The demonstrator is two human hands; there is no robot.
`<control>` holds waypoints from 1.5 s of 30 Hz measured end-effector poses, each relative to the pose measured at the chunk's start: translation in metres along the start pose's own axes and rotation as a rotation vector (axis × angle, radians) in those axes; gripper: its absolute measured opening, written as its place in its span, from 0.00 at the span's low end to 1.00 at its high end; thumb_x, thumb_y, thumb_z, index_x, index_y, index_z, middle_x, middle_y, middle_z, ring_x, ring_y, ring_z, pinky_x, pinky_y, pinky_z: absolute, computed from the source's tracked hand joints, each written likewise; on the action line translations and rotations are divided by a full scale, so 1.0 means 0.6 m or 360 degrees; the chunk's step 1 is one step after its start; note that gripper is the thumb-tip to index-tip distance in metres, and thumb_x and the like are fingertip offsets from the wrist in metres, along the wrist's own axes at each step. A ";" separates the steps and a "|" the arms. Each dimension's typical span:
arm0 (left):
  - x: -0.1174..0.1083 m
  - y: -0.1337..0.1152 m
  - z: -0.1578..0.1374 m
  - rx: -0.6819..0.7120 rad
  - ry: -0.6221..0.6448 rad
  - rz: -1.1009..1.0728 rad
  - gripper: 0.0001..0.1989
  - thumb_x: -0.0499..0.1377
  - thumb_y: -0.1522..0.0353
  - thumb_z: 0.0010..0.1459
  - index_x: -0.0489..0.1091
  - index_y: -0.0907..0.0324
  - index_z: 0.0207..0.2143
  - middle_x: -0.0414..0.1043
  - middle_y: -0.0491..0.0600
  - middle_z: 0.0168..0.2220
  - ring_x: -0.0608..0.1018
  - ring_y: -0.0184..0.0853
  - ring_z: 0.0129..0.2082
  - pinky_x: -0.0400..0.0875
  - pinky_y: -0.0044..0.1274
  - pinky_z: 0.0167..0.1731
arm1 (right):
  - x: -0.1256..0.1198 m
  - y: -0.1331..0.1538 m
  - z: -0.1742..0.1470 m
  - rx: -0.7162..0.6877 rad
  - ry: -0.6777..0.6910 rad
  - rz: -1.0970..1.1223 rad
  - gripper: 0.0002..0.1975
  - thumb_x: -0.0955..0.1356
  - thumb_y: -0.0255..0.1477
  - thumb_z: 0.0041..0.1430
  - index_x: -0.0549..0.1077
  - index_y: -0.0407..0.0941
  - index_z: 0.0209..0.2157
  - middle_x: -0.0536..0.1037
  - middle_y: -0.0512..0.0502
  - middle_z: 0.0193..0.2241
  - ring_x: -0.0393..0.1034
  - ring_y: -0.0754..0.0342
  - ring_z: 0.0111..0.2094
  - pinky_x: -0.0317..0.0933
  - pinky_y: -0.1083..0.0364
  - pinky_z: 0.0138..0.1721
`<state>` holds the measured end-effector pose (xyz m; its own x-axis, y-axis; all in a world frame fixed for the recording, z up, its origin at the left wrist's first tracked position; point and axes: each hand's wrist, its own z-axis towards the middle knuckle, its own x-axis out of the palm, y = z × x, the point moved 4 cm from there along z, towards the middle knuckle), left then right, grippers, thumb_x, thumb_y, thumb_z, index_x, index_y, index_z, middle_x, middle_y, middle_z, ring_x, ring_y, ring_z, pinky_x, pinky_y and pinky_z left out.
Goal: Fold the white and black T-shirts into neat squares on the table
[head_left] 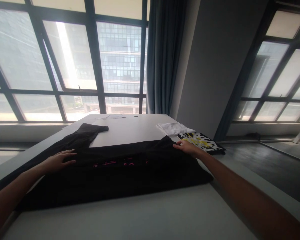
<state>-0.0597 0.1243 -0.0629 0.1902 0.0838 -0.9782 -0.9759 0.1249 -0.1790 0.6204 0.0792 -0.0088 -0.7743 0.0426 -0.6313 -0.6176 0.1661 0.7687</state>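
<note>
A white surface [130, 216] fills the foreground. Across it lies a wide black garment [120, 180], probably light, soft and limp, best taken by two well-separated edge points so it does not sag. The left grip [57, 162] is spread loosely, palm down, over the garment's left part; firm contact is hard to tell. The right grip [186, 146] appears pinched on its far right edge. Small pink marks [125, 164] show between them.

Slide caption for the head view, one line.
Right hand at the edge of a pink-printed black garment, left hand spread over it, on a white table near windows.
</note>
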 end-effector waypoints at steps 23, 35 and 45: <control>-0.002 -0.750 -0.086 0.1173 -0.0019 -0.0006 0.09 0.53 0.67 0.62 0.74 0.56 0.38 0.76 0.50 0.39 0.78 0.38 0.38 0.70 0.26 0.36 | -0.023 -0.019 -0.058 -0.0220 0.0354 0.0120 0.20 0.69 0.26 0.57 0.73 0.43 0.53 0.72 0.55 0.20 0.64 0.63 0.17 0.54 0.64 0.18; 0.012 -0.789 0.011 0.1050 0.0671 -0.0136 0.16 0.57 0.56 0.57 0.78 0.57 0.30 0.77 0.46 0.28 0.75 0.34 0.27 0.67 0.23 0.29 | -0.021 -0.035 -0.050 -0.0023 0.0563 -0.0309 0.05 0.69 0.25 0.60 0.76 0.41 0.38 0.74 0.53 0.19 0.68 0.62 0.17 0.55 0.64 0.20; 0.079 -0.866 0.217 0.0670 0.0092 -0.0266 0.19 0.60 0.59 0.55 0.78 0.59 0.45 0.79 0.57 0.46 0.79 0.47 0.45 0.71 0.29 0.42 | -0.018 -0.031 -0.038 -0.0323 0.0129 -0.0523 0.17 0.75 0.37 0.52 0.76 0.43 0.41 0.81 0.47 0.32 0.77 0.55 0.29 0.64 0.61 0.29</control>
<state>0.4705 0.1922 -0.0027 0.3235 -0.0259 -0.9459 -0.8015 0.5239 -0.2884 0.6373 0.0534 -0.0143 -0.5340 -0.0595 -0.8434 -0.8429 -0.0403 0.5365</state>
